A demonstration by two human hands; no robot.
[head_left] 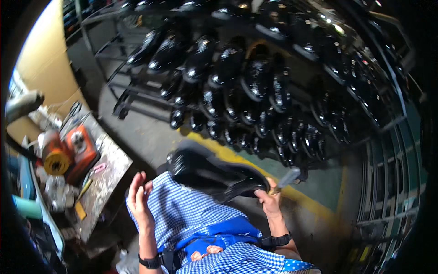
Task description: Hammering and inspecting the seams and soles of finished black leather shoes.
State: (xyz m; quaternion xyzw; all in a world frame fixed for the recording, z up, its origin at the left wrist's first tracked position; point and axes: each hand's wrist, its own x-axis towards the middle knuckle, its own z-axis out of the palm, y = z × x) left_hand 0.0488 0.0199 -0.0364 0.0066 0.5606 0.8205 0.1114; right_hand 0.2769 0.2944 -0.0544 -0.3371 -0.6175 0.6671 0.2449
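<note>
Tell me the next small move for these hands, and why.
Probably bring the left hand across to steady the left end of the black shoe: that hand looks open and empty, while the right hand grips the shoe's other end, apparently along with a pale-ended tool.

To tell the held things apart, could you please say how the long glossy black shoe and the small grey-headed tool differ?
The shoe is black; the tool has a pale grey head. The shoe is larger than the tool. The shoe extends leftward, the tool rightward, from the right hand, which holds both.
</note>
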